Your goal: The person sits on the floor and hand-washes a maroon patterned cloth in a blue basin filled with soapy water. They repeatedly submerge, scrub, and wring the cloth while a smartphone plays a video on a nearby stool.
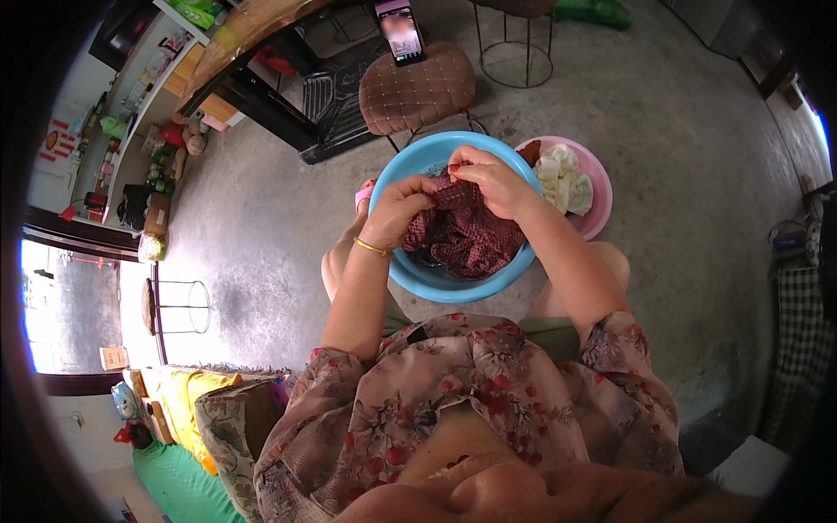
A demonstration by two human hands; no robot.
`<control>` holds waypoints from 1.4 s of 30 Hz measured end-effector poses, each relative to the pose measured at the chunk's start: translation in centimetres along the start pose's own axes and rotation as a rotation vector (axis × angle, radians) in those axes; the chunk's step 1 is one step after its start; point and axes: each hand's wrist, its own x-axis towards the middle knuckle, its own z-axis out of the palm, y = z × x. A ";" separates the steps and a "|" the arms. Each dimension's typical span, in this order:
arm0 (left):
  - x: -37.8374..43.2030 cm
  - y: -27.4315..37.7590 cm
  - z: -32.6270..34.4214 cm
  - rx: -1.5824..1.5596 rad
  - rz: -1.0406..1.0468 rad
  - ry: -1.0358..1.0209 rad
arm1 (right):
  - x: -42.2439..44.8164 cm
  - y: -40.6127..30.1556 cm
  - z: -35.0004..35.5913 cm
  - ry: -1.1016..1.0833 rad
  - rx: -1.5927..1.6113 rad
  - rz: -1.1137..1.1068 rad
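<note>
Between my knees stands a light blue plastic basin (458,293), with a dark red checked cloth (476,245) bunched inside it. My left hand (399,208), with a gold bangle on the wrist, pinches the cloth's upper left part. Higher and to the right, my right hand (492,180) grips the top of the same cloth between thumb and fingers. Some water or wet surface shows at the basin's bottom. A pink basin (605,189) touches or stands close by on the right, holding cream-coloured cloth (563,180) and a brown piece (529,152).
A brown padded stool (418,88) with a phone (401,36) on it stands just beyond the blue basin. Behind it are a black-framed table (261,98) and another wire-legged stool (528,52). A patterned sofa (229,418) lies at the lower left.
</note>
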 end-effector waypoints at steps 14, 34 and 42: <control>0.9 -4.5 0.3 0.632 0.303 -0.085 | -0.7 -2.1 -0.7 0.014 0.215 -0.059; 0.9 -2.6 2.4 0.247 0.131 0.277 | -0.1 -1.7 -1.9 0.127 0.574 0.000; 1.7 -6.0 3.2 0.387 0.145 0.281 | -0.1 -1.2 -1.3 0.149 0.528 0.000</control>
